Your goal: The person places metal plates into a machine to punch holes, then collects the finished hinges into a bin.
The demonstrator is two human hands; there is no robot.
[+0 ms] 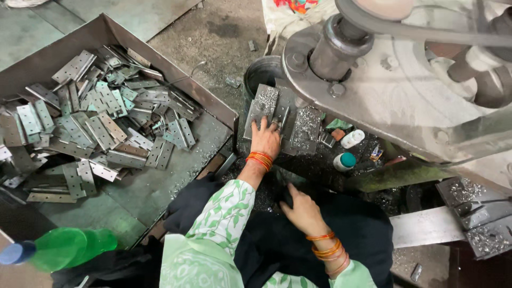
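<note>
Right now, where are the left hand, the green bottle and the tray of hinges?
left hand [265, 137]: head view, back of the hand.
green bottle [64, 247]: head view, middle of its body.
tray of hinges [160, 189]: head view, bare floor.

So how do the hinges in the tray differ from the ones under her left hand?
The tray hinges lie in a loose jumbled heap, mostly bare; the hinges under the left hand lie side by side on a raised stand, dusted with metal shavings. Both are flat grey metal plates.
</note>
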